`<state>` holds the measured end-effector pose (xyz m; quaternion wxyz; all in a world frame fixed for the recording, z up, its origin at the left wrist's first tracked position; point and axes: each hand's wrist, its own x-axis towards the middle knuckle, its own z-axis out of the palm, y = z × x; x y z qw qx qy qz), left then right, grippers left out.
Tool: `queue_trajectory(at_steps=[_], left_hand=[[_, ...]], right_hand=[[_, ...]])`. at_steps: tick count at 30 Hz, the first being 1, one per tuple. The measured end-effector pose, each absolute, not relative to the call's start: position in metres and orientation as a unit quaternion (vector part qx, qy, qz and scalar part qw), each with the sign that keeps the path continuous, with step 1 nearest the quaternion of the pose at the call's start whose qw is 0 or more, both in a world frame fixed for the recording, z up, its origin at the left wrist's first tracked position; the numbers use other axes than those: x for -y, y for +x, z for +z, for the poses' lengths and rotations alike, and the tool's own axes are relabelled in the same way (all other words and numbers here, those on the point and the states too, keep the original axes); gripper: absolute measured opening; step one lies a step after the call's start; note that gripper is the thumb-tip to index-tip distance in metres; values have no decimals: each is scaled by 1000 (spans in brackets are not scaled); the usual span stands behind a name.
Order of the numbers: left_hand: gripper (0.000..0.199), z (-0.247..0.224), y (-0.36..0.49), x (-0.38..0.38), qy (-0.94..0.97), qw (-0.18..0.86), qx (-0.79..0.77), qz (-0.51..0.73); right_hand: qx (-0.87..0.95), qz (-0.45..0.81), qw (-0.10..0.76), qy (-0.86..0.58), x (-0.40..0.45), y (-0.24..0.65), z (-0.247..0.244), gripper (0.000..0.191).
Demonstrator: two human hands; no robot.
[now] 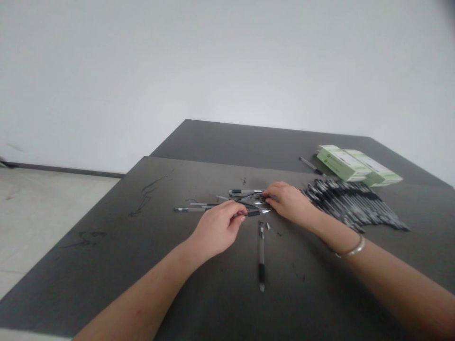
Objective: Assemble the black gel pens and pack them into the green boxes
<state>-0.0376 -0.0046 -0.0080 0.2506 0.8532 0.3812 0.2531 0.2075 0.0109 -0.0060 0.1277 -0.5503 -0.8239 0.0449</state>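
Note:
My left hand [222, 225] is closed in a pinch on a gel pen [254, 213], whose black grip and bare silver tip point right. Just across from that tip, my right hand [286, 201] bends over loose pen parts, fingers drawn together; what they grasp is hidden. Around both hands lie several clear-barrelled pens and thin refills, among them a pen [241, 192] behind and a refill [199, 204] left of my left hand. Nearer to me, a single pen [262, 255] lies lengthwise, with a small silver pen tip [268, 226] beside its far end.
A wide row of black pens [355, 203] spreads to the right of my right hand. Behind it sit two green and white boxes [343, 163], with a lone pen [311, 166] at their left. Dark ink-like smears [145, 196] mark the grey table [117, 265]. A white wall stands behind.

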Motion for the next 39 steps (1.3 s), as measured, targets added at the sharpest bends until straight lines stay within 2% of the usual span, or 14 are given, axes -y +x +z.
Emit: queue_trajectory(at_steps=[4, 8, 11, 15, 19, 26, 39], left_hand=[[16, -8, -37, 5, 848, 255, -388, 255], [17, -7, -38, 4, 840, 256, -396, 268], [17, -6, -38, 3, 833, 256, -401, 282], [17, -4, -38, 4, 828, 268, -394, 295], [17, -4, -37, 6, 830, 271, -380, 307], [17, -2, -39, 6, 825, 278, -372, 321], [16, -3, -38, 6, 840, 302, -341, 295]], right_hand=[[817, 32, 101, -567, -12, 205, -7, 18], [814, 38, 116, -569, -7, 210, -3, 17], [765, 96, 202, -604, 6, 214, 3, 16], [636, 316, 350, -612, 33, 210, 11, 20], [559, 417, 422, -579, 53, 200, 12, 23], [562, 392, 468, -559, 57, 198, 9, 21], [617, 322, 447, -562, 65, 202, 4, 13]])
